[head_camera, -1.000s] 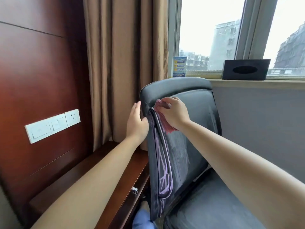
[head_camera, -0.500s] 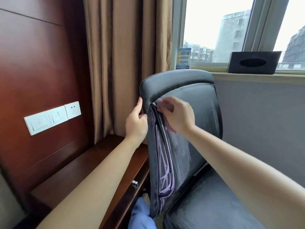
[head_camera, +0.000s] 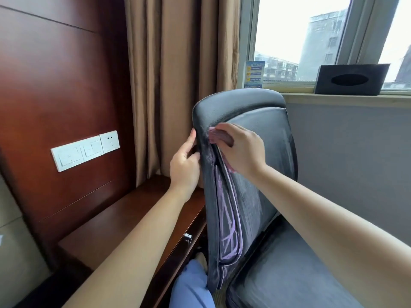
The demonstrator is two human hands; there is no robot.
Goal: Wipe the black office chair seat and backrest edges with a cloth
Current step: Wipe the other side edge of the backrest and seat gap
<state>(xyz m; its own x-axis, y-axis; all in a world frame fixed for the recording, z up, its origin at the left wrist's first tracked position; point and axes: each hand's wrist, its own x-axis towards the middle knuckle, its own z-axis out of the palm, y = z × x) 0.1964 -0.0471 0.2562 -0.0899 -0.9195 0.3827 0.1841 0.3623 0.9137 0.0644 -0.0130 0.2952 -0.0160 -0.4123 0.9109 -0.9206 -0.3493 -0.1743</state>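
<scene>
The black office chair's backrest (head_camera: 262, 134) stands upright in the middle, with purple scribble marks down its left edge seam. Its seat (head_camera: 289, 270) lies at the lower right. My left hand (head_camera: 184, 167) grips the backrest's left outer edge from behind, thumb on the front. My right hand (head_camera: 241, 150) presses a pink cloth (head_camera: 219, 135) against the upper left edge of the backrest, just under the headrest roll. Most of the cloth is hidden under my fingers.
A dark wooden desk (head_camera: 124, 218) with a drawer knob (head_camera: 188, 237) sits left of the chair. Brown curtains (head_camera: 173, 74) hang behind. A black tissue box (head_camera: 351, 80) and a small card (head_camera: 254, 74) stand on the windowsill. Wall switches (head_camera: 84, 150) are at left.
My right hand with the cloth has slid slightly up the backrest's left edge. My left hand has shifted a little higher on the outer edge.
</scene>
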